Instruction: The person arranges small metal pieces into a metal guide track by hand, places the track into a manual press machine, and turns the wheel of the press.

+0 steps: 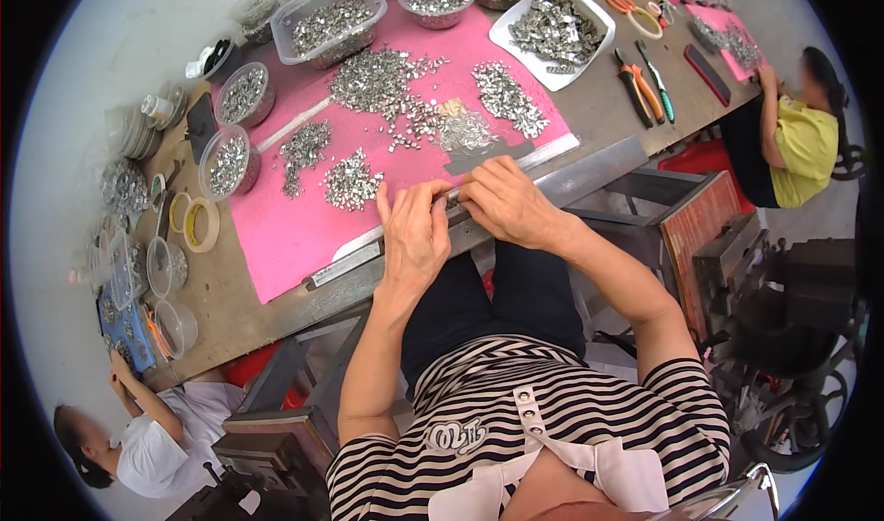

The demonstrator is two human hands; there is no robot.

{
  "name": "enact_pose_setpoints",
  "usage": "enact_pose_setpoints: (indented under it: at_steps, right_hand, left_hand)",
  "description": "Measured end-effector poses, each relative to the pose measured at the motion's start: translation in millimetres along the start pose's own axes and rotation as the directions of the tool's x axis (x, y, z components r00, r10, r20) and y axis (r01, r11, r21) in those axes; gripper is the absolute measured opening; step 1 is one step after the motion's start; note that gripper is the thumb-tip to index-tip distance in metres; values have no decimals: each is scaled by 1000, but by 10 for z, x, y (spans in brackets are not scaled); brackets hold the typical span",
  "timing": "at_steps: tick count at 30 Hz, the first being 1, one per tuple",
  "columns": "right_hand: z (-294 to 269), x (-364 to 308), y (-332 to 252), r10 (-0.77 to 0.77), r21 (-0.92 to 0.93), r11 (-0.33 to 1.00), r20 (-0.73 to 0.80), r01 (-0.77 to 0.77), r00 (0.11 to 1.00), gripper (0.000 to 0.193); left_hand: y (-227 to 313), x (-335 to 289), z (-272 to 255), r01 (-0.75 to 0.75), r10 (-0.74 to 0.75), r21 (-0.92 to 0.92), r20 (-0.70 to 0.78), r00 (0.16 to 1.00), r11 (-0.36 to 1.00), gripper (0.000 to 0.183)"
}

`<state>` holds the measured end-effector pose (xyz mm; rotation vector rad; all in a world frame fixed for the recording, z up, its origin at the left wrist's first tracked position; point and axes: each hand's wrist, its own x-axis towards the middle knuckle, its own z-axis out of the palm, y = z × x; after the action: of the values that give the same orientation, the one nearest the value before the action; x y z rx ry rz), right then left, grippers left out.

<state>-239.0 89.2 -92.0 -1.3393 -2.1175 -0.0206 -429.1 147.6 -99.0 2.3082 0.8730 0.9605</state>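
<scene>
Both hands meet at the near edge of the table, over a metal rail (348, 265). My left hand (414, 231) is closed, with thumb and forefinger pinched at a small silvery metal piece (452, 195). From the other side my right hand (505, 201) grips the same piece, fingers curled; most of it is hidden by the fingers. Just beyond lie several loose heaps of small metal parts on a pink sheet (276, 236): a big heap (373, 79), a heap of thin pins (468, 133) and a small heap (352, 180) near my left hand.
Clear plastic tubs (230, 162) of metal parts line the left and far sides. A white tray (500, 35) of darker parts stands far right, near pliers (639, 88) and scissors (619, 2). Tape rolls (201, 225) lie left. A person (801, 144) sits right, another (152, 438) left.
</scene>
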Motion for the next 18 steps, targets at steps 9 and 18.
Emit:
enact_pose_setpoints:
  at_steps: [9,18]
  right_hand:
    - [-275,-91,301,201,69,979,-196,-191,960,14]
    - [-121,-276,143,290,162,952,-221,-259,931,24]
  left_hand:
    - [90,43,107,27,-28,154,2,1000,988,22]
    - [28,-282,-332,49,-19,206,-145,989,977,44]
